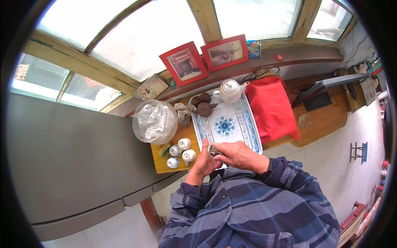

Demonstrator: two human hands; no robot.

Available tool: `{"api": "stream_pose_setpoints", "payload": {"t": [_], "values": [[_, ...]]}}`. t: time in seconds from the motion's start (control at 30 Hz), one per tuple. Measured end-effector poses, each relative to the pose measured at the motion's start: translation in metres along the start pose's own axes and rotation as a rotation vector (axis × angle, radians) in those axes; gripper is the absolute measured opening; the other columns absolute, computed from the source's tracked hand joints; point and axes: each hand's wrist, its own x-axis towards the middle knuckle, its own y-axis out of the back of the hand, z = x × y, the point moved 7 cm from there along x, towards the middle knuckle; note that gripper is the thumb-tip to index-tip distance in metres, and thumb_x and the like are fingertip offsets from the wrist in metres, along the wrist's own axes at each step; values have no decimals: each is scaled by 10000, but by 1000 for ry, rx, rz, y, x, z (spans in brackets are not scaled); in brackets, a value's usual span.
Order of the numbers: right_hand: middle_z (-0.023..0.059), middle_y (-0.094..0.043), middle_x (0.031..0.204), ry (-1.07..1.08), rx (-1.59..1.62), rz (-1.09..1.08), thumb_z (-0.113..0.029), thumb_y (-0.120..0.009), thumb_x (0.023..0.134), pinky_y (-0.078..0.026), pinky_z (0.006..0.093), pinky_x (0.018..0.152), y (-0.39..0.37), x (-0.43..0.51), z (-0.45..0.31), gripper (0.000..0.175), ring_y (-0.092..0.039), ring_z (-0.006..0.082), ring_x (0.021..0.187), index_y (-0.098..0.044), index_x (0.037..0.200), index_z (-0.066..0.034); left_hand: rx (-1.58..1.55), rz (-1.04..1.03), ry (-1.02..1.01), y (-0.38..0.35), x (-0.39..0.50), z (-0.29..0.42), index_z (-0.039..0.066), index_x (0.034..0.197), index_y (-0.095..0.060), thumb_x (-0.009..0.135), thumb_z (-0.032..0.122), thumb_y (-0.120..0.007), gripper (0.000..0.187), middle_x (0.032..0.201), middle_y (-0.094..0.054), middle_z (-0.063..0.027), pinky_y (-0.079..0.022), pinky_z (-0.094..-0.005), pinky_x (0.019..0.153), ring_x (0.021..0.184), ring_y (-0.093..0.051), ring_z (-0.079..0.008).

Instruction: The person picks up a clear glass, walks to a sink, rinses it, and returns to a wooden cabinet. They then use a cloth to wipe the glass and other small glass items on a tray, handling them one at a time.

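A dark grey cloth (214, 151) is bunched between my two hands, over the near edge of a white tray (235, 145) with a blue floral pattern. My right hand (242, 156) grips this cloth from the right. My left hand (205, 162) is cupped against it, thumb upright; whether something else sits in that palm is hidden. Left of my hands, several white cups (188, 155) stand upside down on the wooden table (161, 166). At the tray's far left are a brown clay teapot (204, 109) and two small brown cups (205, 97). A white lidded porcelain teapot (230, 90) occupies the far right corner.
A glass bowl (155, 121) holding clear plastic and a crumpled grey-brown cloth (184, 115) lie left of the tray. Red fabric (273, 108) covers something on the right. Red picture frames (186, 63) line the windowsill; a grey cabinet-like surface (80, 161) borders the left.
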Motion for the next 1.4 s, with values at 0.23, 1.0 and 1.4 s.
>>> {"api": "stream_pose_setpoints", "payload": {"t": [0.23, 1.0, 1.4], "values": [[207, -712, 928, -184, 263, -35, -380, -718, 967, -539, 504, 736, -5, 1, 10, 394, -695, 455, 891, -565, 1182, -88, 92, -57, 34, -18, -13, 3, 116, 1198, -646, 970, 863, -320, 847, 1000, -688, -29, -441, -266, 578, 763, -620, -147], [2, -641, 951, -369, 729, 250, -280, -501, 1137, -506, 219, 689, 4, 5, 32, 371, -610, 59, 785, -636, 1349, -7, 177, 9, -392, -11, -23, 54, 59, 977, -631, 890, 928, -368, 912, 917, -638, -65, -421, -245, 629, 759, -585, -159], [143, -734, 1051, -107, 71, 149, -221, -672, 1008, -596, 412, 739, -7, 26, -20, 357, -737, 358, 878, -642, 1348, -119, 527, 209, -461, -12, -26, 55, 73, 899, -638, 975, 866, -301, 865, 713, -534, 29, -339, -232, 523, 589, -443, -61]]}}
